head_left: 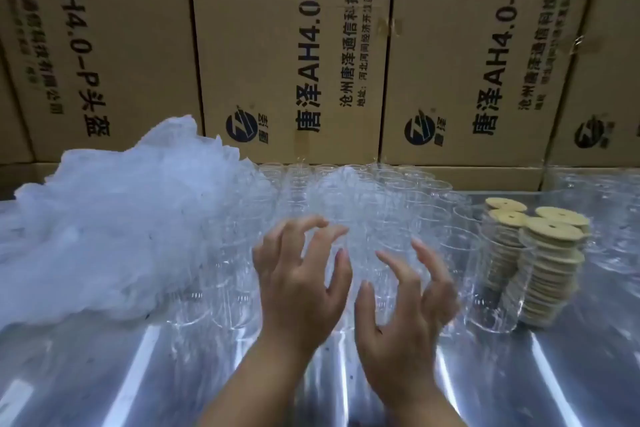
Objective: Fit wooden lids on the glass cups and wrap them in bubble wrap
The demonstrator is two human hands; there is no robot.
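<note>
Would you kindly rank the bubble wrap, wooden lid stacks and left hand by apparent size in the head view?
Largest: bubble wrap.
Then: wooden lid stacks and left hand, alike; hand nearer, so unranked.

The bare left hand [298,288] and bare right hand [398,329] run into bare forearms [249,381]; slender fingers [320,241]; short, plain fingernails [364,289].

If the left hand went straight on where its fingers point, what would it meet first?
Most likely the glass cups just beyond the left hand, not the bubble wrap beside it; depth through glass is uncertain.
</note>
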